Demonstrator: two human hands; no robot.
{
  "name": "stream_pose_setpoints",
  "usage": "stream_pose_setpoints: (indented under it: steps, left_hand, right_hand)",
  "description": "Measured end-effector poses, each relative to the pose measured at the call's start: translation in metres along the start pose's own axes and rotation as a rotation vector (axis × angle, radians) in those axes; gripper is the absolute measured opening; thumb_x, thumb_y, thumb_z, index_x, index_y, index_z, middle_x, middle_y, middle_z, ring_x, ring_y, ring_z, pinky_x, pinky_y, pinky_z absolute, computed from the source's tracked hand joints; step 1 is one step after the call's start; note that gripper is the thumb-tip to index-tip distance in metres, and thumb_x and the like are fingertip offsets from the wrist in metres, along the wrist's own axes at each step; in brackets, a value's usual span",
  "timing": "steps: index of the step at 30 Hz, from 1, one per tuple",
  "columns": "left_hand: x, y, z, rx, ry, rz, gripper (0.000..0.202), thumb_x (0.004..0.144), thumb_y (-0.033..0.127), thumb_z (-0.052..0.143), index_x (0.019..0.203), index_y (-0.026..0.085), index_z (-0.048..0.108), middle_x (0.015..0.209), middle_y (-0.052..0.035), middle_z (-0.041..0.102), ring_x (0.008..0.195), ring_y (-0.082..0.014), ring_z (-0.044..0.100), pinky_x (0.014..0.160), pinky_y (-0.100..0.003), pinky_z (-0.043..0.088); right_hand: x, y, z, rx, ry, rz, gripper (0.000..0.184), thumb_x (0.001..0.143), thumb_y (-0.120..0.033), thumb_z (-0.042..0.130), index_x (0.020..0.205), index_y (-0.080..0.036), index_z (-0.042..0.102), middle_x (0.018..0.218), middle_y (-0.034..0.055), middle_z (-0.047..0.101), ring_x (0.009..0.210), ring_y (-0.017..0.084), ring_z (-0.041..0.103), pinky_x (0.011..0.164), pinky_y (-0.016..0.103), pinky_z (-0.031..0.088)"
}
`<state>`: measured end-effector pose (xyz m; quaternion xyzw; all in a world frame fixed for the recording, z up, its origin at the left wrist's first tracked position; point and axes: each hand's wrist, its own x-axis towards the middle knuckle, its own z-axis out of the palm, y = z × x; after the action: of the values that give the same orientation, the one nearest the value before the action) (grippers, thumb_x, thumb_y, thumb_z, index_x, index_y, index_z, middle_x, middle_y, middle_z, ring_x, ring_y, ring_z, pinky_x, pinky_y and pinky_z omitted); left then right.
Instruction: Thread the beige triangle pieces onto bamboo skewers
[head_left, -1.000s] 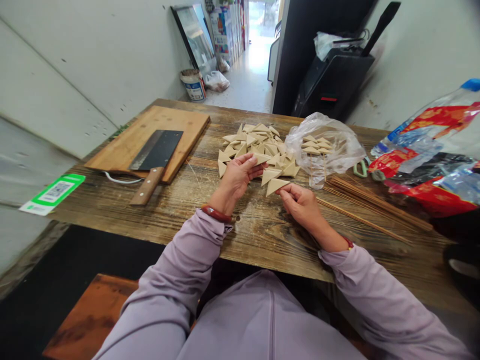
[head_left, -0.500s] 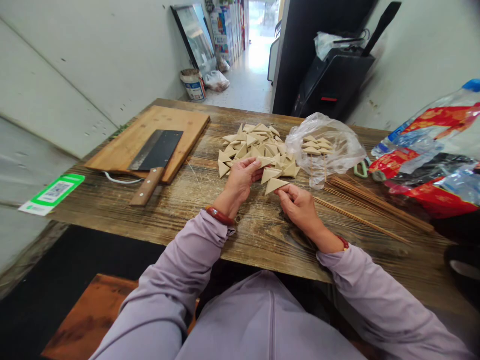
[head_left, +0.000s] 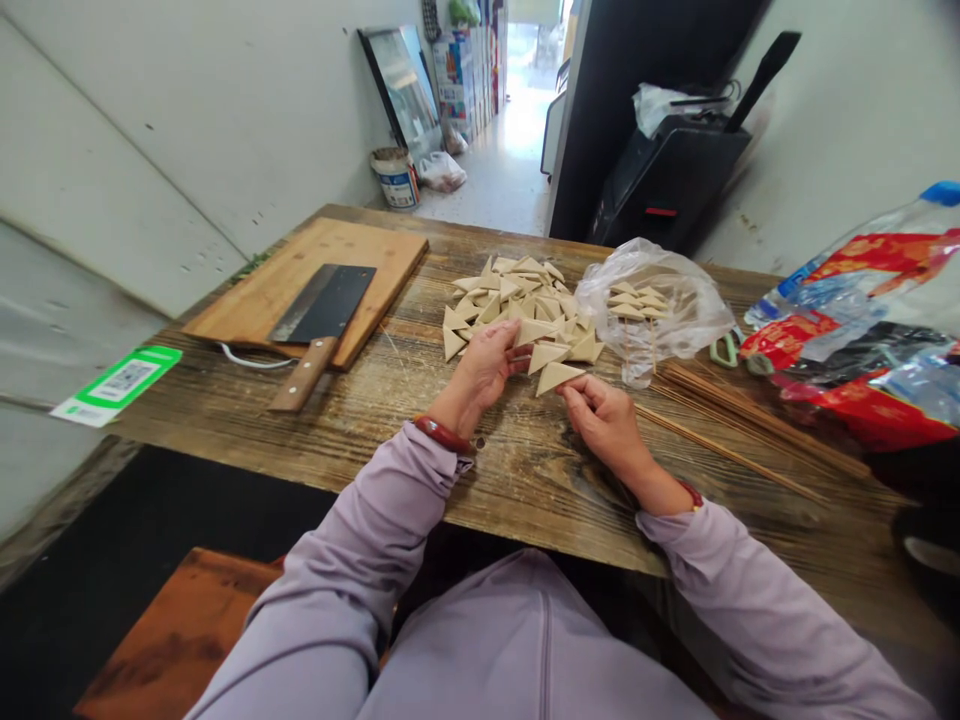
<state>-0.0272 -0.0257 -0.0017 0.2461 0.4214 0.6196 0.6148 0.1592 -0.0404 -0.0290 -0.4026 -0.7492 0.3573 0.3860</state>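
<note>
Three tan triangular pieces, smooth and flat-sided, lie in a stepped row between my hands. My left hand (head_left: 491,362) is closed, with thumb and fingertips at the topmost triangular piece (head_left: 537,329). My right hand (head_left: 606,418) pinches at the right corner of the lowest triangular piece (head_left: 559,376). Any stick running through the row is hidden by the pieces and fingers. Just beyond, a heap of loose tan triangles (head_left: 517,285) lies on the wooden table (head_left: 517,470). Right of the heap, similar triangles on sticks (head_left: 636,300) rest on a clear plastic bag (head_left: 694,315).
On the left, a cleaver (head_left: 322,305) lies on a cutting board (head_left: 375,245), its handle over the near edge. Thin brown sticks (head_left: 757,420) lie right of my right hand. Green-handled scissors (head_left: 724,350) and red-printed plastic packaging (head_left: 870,400) are further right.
The view has shifted slightly, so the whole scene sits a little lower and to the right. Both hands keep their grip, and the row of triangles stays between them.
</note>
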Motion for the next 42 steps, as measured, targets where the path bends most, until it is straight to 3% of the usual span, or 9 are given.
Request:
stream_pose_setpoints:
  steps: [5,13,42]
  left_hand:
    - [0.001,-0.002,-0.001,0.042,0.029,0.058,0.015,0.080,0.027,0.075,0.082,0.014,0.068,0.075,-0.0010,0.068,0.063,-0.0092,0.061,0.057,-0.020,0.045]
    - [0.008,-0.009,-0.003,0.095,0.024,0.170,0.028,0.076,0.028,0.079,0.060,0.013,0.060,0.057,0.0028,0.050,0.051,-0.0054,0.042,0.050,-0.020,0.033]
    - [0.008,-0.017,-0.001,0.106,0.027,0.198,0.023,0.072,0.030,0.081,0.064,0.013,0.067,0.058,0.0021,0.054,0.053,-0.0064,0.043,0.052,-0.020,0.034]
  right_hand:
    - [0.000,-0.001,0.000,-0.018,-0.007,-0.012,0.023,0.090,-0.036,0.051,0.080,-0.019,0.063,0.053,-0.0032,0.054,0.049,0.013,0.048,0.052,0.026,0.036]
    - [0.000,-0.003,0.001,-0.074,0.019,-0.018,0.022,0.089,-0.035,0.051,0.078,-0.020,0.063,0.055,-0.0023,0.057,0.051,0.013,0.049,0.055,0.027,0.037]
    - [0.003,0.001,0.006,-0.040,-0.004,0.019,0.025,0.091,-0.040,0.050,0.080,-0.021,0.063,0.052,-0.0018,0.055,0.053,0.016,0.053,0.054,0.027,0.039]
